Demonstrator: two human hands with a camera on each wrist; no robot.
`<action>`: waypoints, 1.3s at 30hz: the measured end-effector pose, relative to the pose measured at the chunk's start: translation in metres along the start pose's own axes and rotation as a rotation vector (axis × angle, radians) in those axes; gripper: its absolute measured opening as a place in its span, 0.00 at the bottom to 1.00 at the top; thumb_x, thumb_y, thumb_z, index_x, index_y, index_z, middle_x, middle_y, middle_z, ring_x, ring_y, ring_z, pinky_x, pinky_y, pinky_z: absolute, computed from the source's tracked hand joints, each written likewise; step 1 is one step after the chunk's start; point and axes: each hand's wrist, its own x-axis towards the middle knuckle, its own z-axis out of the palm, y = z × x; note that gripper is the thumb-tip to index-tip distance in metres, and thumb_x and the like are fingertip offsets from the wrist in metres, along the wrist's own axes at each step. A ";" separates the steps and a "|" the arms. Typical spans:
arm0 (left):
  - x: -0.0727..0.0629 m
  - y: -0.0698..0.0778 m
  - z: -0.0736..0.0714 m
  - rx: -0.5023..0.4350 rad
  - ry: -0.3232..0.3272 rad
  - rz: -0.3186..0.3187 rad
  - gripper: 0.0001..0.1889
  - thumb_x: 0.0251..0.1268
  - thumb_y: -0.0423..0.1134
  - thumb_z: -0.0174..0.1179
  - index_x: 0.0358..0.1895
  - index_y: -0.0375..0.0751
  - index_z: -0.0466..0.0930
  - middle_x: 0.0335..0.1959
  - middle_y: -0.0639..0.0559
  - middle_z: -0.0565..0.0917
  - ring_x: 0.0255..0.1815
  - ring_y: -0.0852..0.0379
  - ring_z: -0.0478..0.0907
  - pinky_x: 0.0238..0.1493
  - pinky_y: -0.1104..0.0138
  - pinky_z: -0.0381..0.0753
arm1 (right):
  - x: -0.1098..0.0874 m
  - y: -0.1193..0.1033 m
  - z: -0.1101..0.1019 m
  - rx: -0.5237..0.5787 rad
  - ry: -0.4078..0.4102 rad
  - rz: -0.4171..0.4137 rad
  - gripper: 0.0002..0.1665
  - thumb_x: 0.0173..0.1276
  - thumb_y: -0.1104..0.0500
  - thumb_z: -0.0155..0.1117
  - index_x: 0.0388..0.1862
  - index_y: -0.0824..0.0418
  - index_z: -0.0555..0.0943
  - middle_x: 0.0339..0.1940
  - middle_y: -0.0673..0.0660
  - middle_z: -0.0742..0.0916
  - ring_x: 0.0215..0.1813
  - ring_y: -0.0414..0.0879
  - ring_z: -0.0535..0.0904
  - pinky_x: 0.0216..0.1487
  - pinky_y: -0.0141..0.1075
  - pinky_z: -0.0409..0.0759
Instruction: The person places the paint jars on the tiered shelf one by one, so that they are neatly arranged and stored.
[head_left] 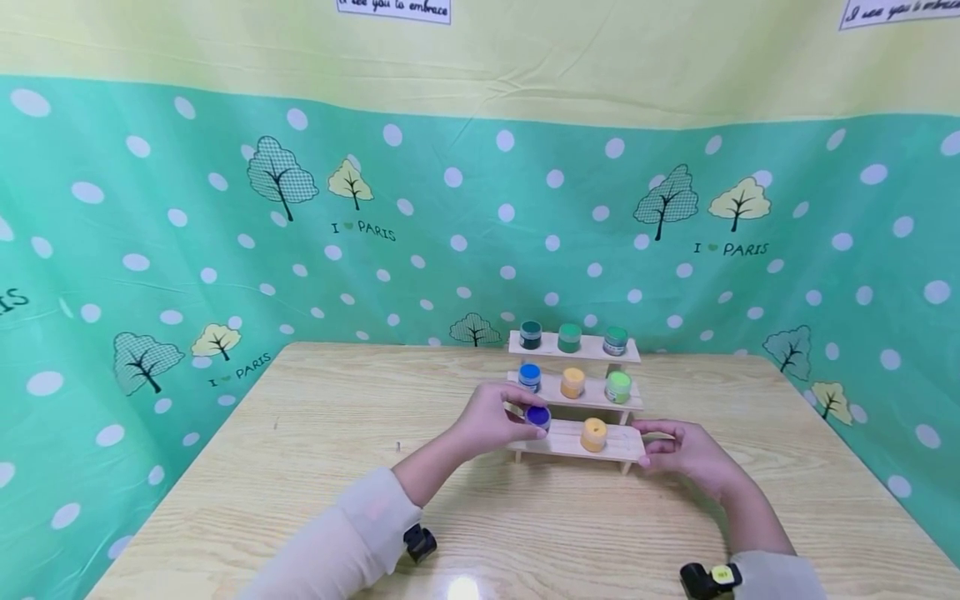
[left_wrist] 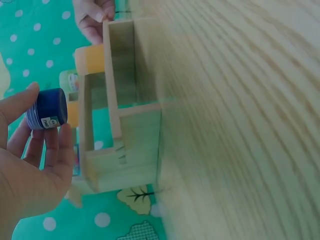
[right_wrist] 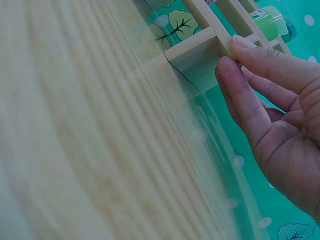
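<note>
A small dark blue paint jar point(head_left: 537, 418) is pinched between the thumb and fingers of my left hand point(head_left: 495, 423). In the left wrist view the dark blue jar point(left_wrist: 47, 109) is clear of the wood, over the left part of the lowest step. A three-step wooden display stand point(head_left: 566, 440) stands on the table. My right hand point(head_left: 693, 457) grips the right end of its lowest step, thumb and a finger on the board's edge point(right_wrist: 220, 37). On that same step sits an orange-yellow jar point(head_left: 594, 435).
The middle step holds a blue jar point(head_left: 529, 377), an orange jar point(head_left: 572, 383) and a light green jar point(head_left: 618, 387). Three green jars of differing shades, one dark point(head_left: 531, 335), line the top step. Behind the wooden table point(head_left: 300, 467) hangs a green dotted cloth point(head_left: 420, 208).
</note>
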 end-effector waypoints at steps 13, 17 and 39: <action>0.009 -0.006 0.016 0.072 0.015 -0.092 0.18 0.46 0.34 0.77 0.45 0.43 0.87 0.39 0.58 0.85 0.39 0.64 0.80 0.40 0.73 0.81 | -0.002 -0.004 0.003 -0.009 0.011 -0.002 0.45 0.52 0.63 0.78 0.67 0.73 0.69 0.45 0.60 0.84 0.43 0.48 0.82 0.44 0.36 0.84; 0.012 -0.009 0.021 0.093 0.018 -0.102 0.17 0.45 0.33 0.78 0.43 0.44 0.88 0.37 0.59 0.86 0.36 0.65 0.81 0.38 0.74 0.81 | -0.002 -0.004 0.003 -0.014 0.005 -0.006 0.44 0.53 0.63 0.78 0.67 0.73 0.68 0.45 0.60 0.84 0.44 0.48 0.82 0.44 0.36 0.84; 0.011 -0.016 0.032 0.105 0.049 -0.127 0.17 0.47 0.31 0.76 0.44 0.43 0.88 0.37 0.56 0.88 0.35 0.66 0.81 0.37 0.75 0.82 | -0.003 -0.002 0.003 -0.041 0.021 0.003 0.44 0.53 0.64 0.77 0.67 0.72 0.69 0.43 0.59 0.85 0.44 0.49 0.81 0.43 0.35 0.83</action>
